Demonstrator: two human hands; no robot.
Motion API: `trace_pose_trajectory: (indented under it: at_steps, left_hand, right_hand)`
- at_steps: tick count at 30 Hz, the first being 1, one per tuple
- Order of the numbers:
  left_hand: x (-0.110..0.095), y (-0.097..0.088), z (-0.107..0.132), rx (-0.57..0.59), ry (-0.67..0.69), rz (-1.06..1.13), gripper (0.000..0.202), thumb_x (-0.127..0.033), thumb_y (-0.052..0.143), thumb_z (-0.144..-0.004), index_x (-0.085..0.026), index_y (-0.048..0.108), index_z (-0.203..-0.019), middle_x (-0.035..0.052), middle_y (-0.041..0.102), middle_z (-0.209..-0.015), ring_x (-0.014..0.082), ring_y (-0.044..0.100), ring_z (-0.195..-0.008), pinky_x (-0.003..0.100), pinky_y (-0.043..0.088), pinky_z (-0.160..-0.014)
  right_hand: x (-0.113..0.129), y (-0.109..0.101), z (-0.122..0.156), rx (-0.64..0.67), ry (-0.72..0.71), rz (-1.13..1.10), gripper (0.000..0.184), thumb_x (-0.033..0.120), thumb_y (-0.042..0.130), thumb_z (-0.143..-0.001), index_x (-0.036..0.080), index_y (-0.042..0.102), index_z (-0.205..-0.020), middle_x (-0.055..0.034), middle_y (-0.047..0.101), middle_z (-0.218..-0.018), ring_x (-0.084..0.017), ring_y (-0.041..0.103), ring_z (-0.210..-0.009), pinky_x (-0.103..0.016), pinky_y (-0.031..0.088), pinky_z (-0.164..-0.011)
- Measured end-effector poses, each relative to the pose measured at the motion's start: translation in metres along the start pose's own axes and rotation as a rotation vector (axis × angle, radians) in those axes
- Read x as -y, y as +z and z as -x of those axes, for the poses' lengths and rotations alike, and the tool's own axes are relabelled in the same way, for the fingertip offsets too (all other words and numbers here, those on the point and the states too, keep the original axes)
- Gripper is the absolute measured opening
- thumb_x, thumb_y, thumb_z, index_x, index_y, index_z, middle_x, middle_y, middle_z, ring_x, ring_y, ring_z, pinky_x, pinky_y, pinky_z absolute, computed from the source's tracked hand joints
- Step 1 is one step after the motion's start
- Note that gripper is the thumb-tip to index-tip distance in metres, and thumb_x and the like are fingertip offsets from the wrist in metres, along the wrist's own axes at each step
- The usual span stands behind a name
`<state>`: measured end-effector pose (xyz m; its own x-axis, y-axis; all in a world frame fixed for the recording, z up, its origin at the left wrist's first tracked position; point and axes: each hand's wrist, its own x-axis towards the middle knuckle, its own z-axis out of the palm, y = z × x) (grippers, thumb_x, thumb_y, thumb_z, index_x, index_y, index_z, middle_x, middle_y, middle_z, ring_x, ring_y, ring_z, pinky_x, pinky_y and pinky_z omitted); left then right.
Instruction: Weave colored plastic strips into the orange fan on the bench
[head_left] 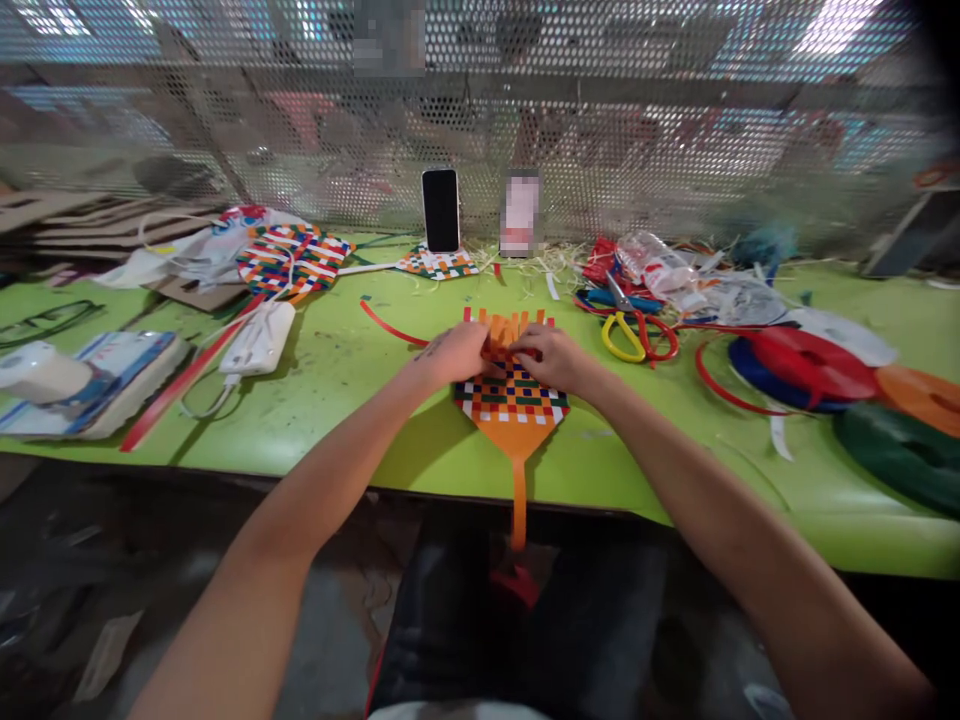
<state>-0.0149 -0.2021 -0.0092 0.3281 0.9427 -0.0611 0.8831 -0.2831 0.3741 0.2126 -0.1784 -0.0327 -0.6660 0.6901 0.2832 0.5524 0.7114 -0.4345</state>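
Note:
A half-woven fan (517, 425) in orange, blue, green, white and red lies on the green table in front of me, its orange handle strip (519, 505) hanging over the front edge. Loose orange strip ends (504, 326) stand up along its far side. My left hand (466, 355) is closed over the fan's upper left, fingertips bent down onto the weave. A red strip (394, 328) runs in from the left and passes behind this hand. At the upper right of the weave, my right hand (553, 357) pinches a bit of red strip; its fingertips are partly hidden.
Scissors (637, 338) with yellow and red handles lie to the right, near rolls of ribbon (814, 365). At the back are a phone (441, 210), finished woven fans (296, 260) and a perforated metal screen (465, 120). A white power bank (259, 340) lies left.

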Motion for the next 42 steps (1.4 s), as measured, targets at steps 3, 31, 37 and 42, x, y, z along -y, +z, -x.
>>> trace_pose_trajectory:
  at_steps: [3, 31, 37, 42]
  left_hand:
    - [-0.002, -0.001, 0.000, 0.010, 0.005, 0.009, 0.058, -0.060, 0.091, -0.072, -0.023, 0.073, -0.113, 0.0133, 0.078, -0.114, 0.0347, 0.074, -0.102, 0.040, 0.052, -0.078]
    - [0.033, -0.018, -0.010, 0.124, 0.157, 0.089, 0.049, -0.040, 0.097, -0.063, -0.018, 0.079, -0.103, 0.0072, 0.078, -0.100, 0.0229, 0.069, -0.086, 0.029, 0.047, -0.073]
    - [0.030, -0.020, -0.009, 0.138, 0.162, 0.072, 0.039, -0.036, 0.093, -0.068, -0.018, 0.081, -0.100, 0.0060, 0.081, -0.097, 0.0234, 0.071, -0.088, 0.029, 0.048, -0.076]
    - [0.035, -0.027, -0.006, 0.047, 0.101, 0.171, 0.029, -0.019, 0.086, -0.076, -0.018, 0.079, -0.104, 0.0069, 0.083, -0.109, 0.0219, 0.076, -0.099, 0.028, 0.053, -0.086]
  right_hand:
    - [-0.001, 0.003, -0.001, 0.030, 0.005, 0.043, 0.034, 0.017, 0.056, -0.094, 0.017, 0.086, -0.109, -0.0145, 0.074, -0.109, -0.027, 0.068, -0.101, -0.038, 0.053, -0.097]
    - [0.018, 0.006, -0.001, 0.158, 0.112, 0.285, 0.046, 0.024, 0.042, -0.106, 0.021, 0.059, -0.148, -0.0134, 0.075, -0.131, -0.028, 0.070, -0.105, -0.035, 0.045, -0.083]
    - [0.029, 0.004, -0.003, 0.271, 0.166, 0.400, 0.060, 0.025, 0.042, -0.106, 0.032, 0.050, -0.165, -0.0138, 0.067, -0.139, -0.028, 0.069, -0.100, -0.037, 0.046, -0.081]
    - [0.029, 0.004, -0.007, 0.342, 0.170, 0.458, 0.061, 0.028, 0.038, -0.109, 0.037, 0.045, -0.169, -0.0133, 0.066, -0.138, -0.027, 0.068, -0.094, -0.037, 0.044, -0.078]
